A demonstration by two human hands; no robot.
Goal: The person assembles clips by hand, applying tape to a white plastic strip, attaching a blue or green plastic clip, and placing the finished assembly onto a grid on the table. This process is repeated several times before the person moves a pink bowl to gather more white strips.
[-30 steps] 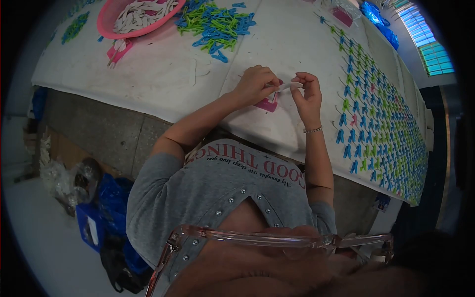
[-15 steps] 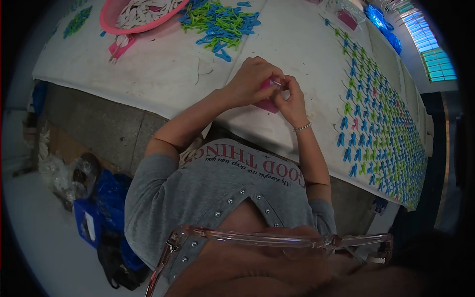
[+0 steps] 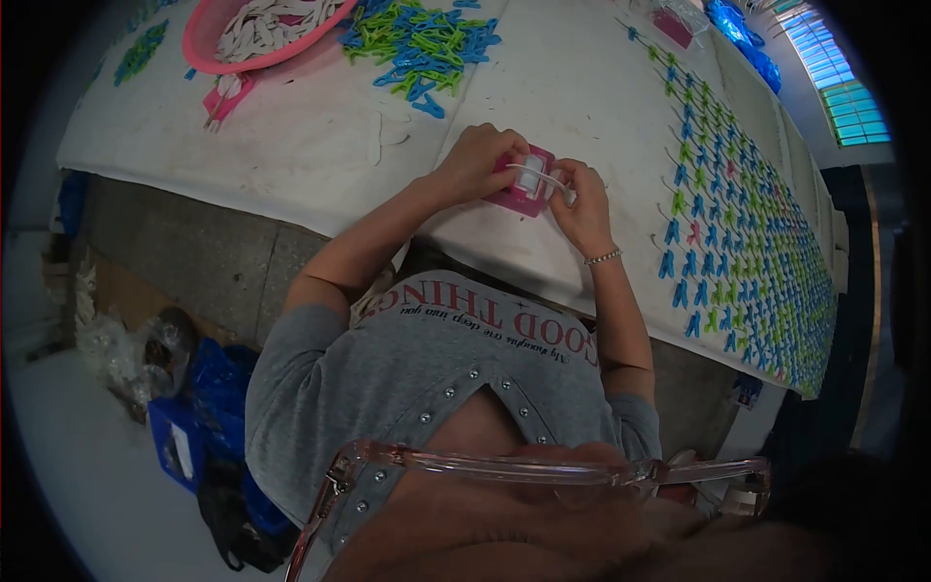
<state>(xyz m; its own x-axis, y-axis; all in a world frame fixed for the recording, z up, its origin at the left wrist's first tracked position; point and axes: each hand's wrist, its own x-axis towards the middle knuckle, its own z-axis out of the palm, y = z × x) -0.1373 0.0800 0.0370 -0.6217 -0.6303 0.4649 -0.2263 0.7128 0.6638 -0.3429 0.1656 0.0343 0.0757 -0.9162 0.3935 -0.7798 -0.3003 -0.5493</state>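
Observation:
A pink rectangular holder [image 3: 525, 201] with a white piece [image 3: 530, 175] in its middle lies on the table near its front edge, between my hands. A thin white strip [image 3: 541, 177] runs across above it. My left hand [image 3: 482, 161] pinches the strip's left end, fingers bent over the holder's far left side. At the other end my right hand [image 3: 582, 202], with a bead bracelet at its wrist, holds the strip between thumb and fingers. The fingertips partly hide both ends.
A pink basin [image 3: 203, 60] of white strips stands at the back left, beside a pile of blue and green clothespins [image 3: 419, 50]. Another pink piece [image 3: 227, 97] lies before it. Rows of clips [image 3: 742, 242] cover the right side of the table.
My hands have moved apart from close together over the pink holder. The white strip now shows between them, and more of the holder is uncovered. The view has shifted slightly.

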